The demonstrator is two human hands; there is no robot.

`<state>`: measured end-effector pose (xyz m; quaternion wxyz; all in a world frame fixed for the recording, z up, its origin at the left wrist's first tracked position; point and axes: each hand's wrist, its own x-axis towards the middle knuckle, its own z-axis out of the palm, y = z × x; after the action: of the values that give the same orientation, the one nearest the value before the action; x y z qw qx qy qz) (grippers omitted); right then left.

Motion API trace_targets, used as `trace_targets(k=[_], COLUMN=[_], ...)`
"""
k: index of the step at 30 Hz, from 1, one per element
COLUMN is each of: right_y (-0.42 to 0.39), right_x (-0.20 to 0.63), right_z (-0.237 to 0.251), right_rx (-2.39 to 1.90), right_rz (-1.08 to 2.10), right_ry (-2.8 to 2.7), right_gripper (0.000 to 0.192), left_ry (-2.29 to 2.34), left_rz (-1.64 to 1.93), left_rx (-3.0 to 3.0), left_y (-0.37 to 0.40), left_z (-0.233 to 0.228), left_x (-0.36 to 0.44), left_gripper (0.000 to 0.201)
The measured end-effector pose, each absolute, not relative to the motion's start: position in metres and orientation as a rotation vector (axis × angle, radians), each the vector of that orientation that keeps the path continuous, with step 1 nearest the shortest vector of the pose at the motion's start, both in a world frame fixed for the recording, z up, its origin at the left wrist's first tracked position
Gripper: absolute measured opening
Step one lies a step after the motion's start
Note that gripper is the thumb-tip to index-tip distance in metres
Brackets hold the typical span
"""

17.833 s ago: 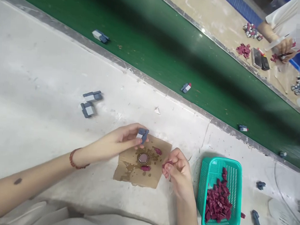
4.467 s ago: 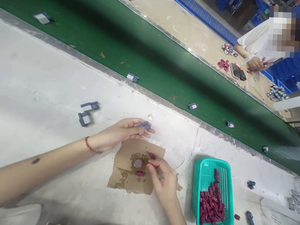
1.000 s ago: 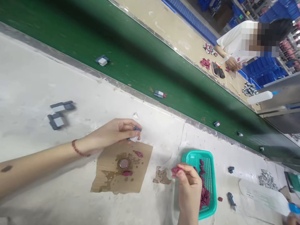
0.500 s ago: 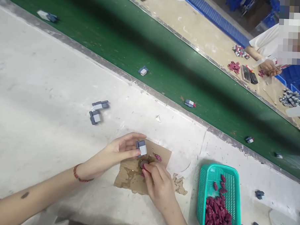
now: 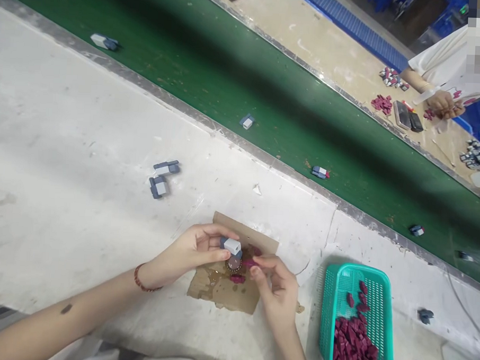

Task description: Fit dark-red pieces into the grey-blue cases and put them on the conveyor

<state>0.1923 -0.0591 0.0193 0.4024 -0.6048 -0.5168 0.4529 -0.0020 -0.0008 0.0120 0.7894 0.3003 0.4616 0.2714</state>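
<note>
- Grey and blue, the two-tone block [image 5: 233,246] is pinched between the thumb and fingers of the left hand [image 5: 199,247], over the far side of a round cap [image 5: 233,264]; whether block and cap touch, I cannot tell.
- A magenta piece [image 5: 249,262] is held in the right hand [image 5: 278,288], thumb and forefinger closed narrowly on it, just right of the cap.
- Under both hands is a stained cardboard sheet [image 5: 237,299]; the cap stands on it, with another magenta part [image 5: 238,279] just nearer the person.
- On the white surface [image 5: 83,205], beyond the left forearm, lie two more blocks [image 5: 158,187], close together.
- To the right of the right hand stands a teal basket [image 5: 328,316], a heap of magenta parts [image 5: 354,347] inside.
- Farther out, a green belt [image 5: 181,76] runs diagonally, carrying several spaced-out blocks [image 5: 320,172].
- Across it, a co-worker's hands [image 5: 444,104] are near a small magenta pile [image 5: 382,104].
</note>
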Motion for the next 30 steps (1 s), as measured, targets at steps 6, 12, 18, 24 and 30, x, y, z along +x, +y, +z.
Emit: trace_targets(k=[6, 12, 18, 24, 30], right_y=[-0.055, -0.057, -0.06, -0.057, -0.059], right_x=[0.192, 0.186, 0.184, 0.184, 0.183], right_z=[0.026, 0.023, 0.019, 0.023, 0.031], right_rx=[-1.441, -1.395, -1.435, -1.441, -1.429], right_rz=[1.237, 1.239, 1.151, 1.064, 1.027], right_ry=[-0.975, -1.011, -1.115, -1.298, -1.427], right_gripper=[0.019, 0.012, 0.008, 0.007, 0.008], left_ry=[0.992, 0.999, 0.974, 0.999, 1.041], left_rz=[0.6, 0.587, 0.603, 0.631, 0.617], left_rx=[0.671, 0.703, 0.681, 0.769, 0.93], left_y=[-0.008, -0.011, -0.012, -0.014, -0.013], left_z=[0.009, 0.01, 0.01, 0.005, 0.015], left_x=[0.005, 0.008, 0.008, 0.008, 0.007], left_gripper=[0.033, 0.031, 0.03, 0.03, 0.021])
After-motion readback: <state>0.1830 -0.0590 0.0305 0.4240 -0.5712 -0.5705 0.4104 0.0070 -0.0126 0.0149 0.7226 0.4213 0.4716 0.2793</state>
